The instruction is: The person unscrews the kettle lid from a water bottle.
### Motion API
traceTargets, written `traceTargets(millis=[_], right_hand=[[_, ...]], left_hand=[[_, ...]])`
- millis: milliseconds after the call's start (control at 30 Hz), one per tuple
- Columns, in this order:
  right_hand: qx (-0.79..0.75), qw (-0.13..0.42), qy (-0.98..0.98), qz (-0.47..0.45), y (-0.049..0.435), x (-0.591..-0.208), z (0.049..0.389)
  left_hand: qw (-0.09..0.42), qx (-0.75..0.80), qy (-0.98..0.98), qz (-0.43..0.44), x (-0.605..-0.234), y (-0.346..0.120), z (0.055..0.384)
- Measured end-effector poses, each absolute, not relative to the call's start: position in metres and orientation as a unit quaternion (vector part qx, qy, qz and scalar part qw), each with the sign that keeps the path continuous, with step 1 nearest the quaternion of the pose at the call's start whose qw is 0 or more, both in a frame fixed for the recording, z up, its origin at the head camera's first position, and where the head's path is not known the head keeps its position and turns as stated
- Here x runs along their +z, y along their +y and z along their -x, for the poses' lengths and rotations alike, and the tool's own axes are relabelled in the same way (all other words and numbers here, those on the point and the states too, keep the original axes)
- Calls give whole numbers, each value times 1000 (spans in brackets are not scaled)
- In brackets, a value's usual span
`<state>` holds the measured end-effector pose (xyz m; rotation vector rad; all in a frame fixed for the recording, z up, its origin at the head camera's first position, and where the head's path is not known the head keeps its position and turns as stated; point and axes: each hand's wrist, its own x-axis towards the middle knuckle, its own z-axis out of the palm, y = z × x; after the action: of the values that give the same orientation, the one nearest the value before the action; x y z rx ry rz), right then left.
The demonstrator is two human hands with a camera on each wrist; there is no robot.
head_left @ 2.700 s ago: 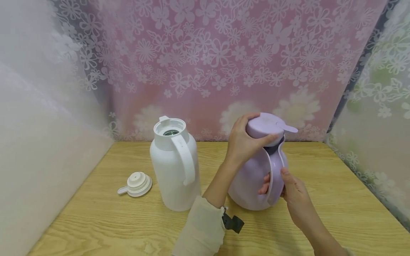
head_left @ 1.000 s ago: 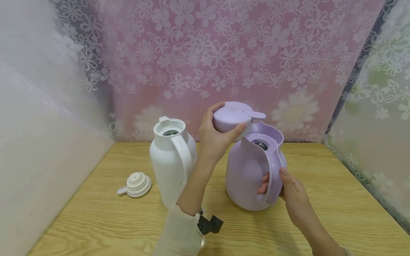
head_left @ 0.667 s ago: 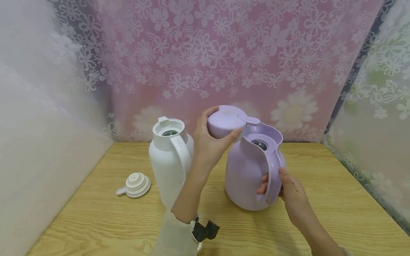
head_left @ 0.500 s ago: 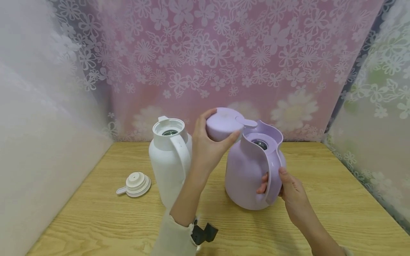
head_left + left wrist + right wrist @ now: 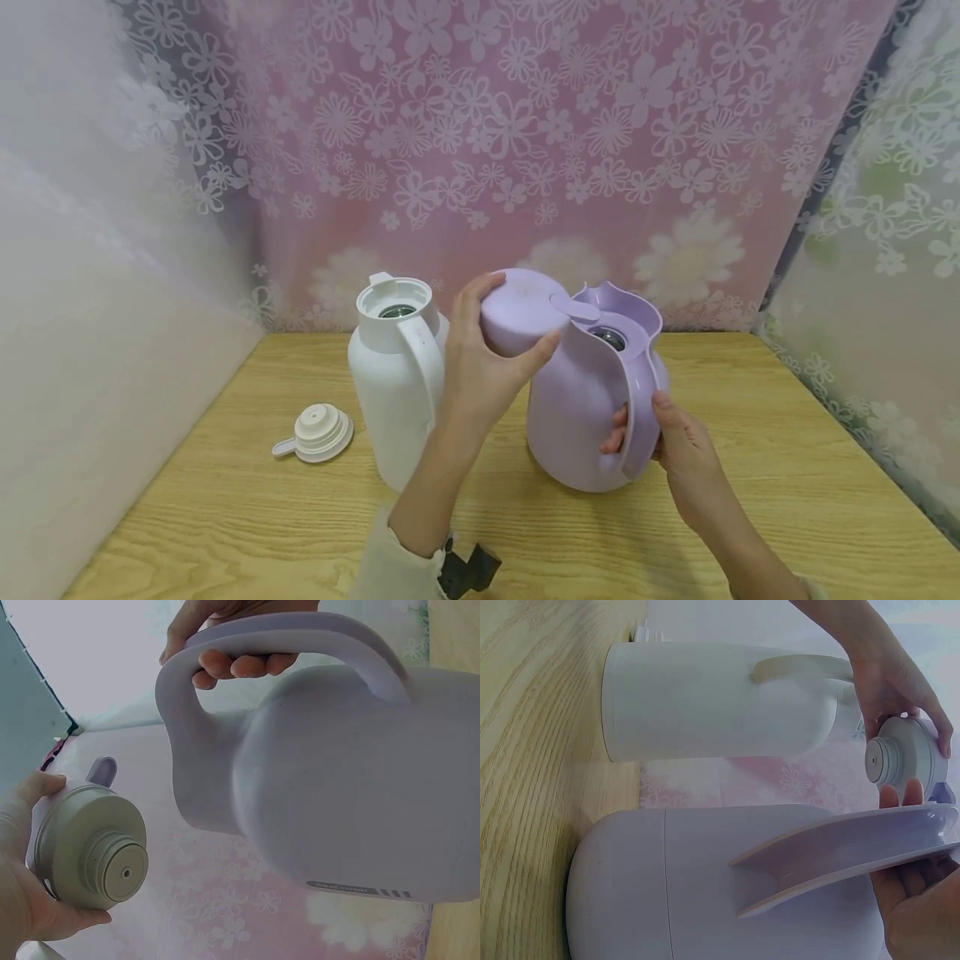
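My left hand (image 5: 483, 375) grips a purple lid (image 5: 525, 310) by its sides, held up to the left of the mouth of a purple thermos jug (image 5: 573, 408). In the left wrist view the pale stopper (image 5: 124, 874) under the lid faces the camera. My right hand (image 5: 693, 458) holds the jug's handle (image 5: 642, 417), its fingers wrapped through the loop. The jug's mouth is uncovered, and its dark inner opening (image 5: 609, 337) shows. Behind my left forearm a white thermos jug (image 5: 390, 400) stands upright, lidless, with part of its body hidden.
A white lid (image 5: 321, 432) lies stopper up on the wooden table (image 5: 225, 517), left of the white jug. Flowered pink sheeting (image 5: 510, 150) hangs behind the table. Pale walls (image 5: 112, 292) close in on both sides.
My left hand has lifted the purple lid off the purple jug, carried it left, then lowered it a little. My right hand has stayed on the handle.
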<state>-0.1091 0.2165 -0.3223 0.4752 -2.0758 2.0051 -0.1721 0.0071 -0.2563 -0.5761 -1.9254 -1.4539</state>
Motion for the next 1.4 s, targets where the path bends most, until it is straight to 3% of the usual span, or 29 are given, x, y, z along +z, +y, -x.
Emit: traceTargets(millis=[433,1400], right_hand=[[682,105,-705,-164,217,-322,109],[684,114,-700,-173,216,-322,110]], left_hand=[[342,-581,-714,189,-272,16,165],[313,-592,-715,202,-306,17,150]])
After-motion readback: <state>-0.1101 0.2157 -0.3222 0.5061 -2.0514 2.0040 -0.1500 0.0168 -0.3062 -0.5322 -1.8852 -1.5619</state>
